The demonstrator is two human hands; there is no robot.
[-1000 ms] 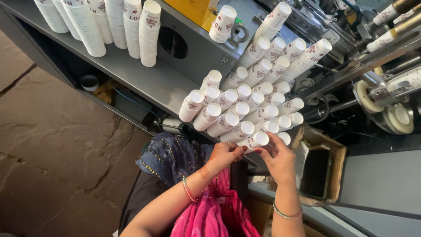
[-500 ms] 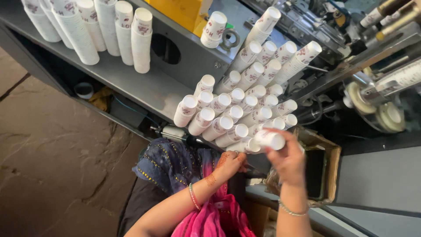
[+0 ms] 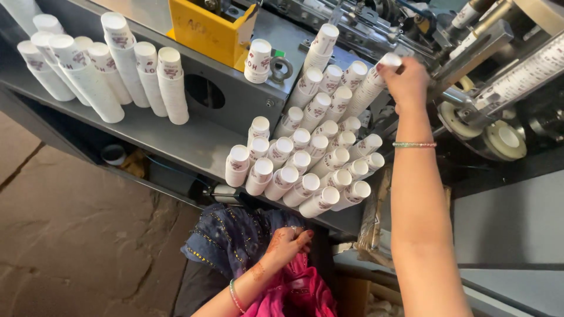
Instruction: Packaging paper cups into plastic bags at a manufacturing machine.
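My right hand (image 3: 404, 82) reaches far up to the machine and closes on the top of a long stack of white paper cups (image 3: 367, 88) at the upper right of the pile. Several more stacks of paper cups (image 3: 305, 167) lie on the grey metal shelf (image 3: 176, 138), bottoms toward me. My left hand (image 3: 288, 243) rests low on my lap, on blue and pink cloth, fingers loosely curled and holding nothing.
Upright cup stacks (image 3: 100, 67) stand at the shelf's left. A yellow box (image 3: 208, 26) and a short cup stack (image 3: 258, 58) sit on the machine top. Machine rollers and wheels (image 3: 499, 126) crowd the right. Stone floor (image 3: 70, 235) lies to the left.
My right hand rose from the near end of the cup pile to its far upper end by the machine. My left hand dropped away from the cups onto my lap.
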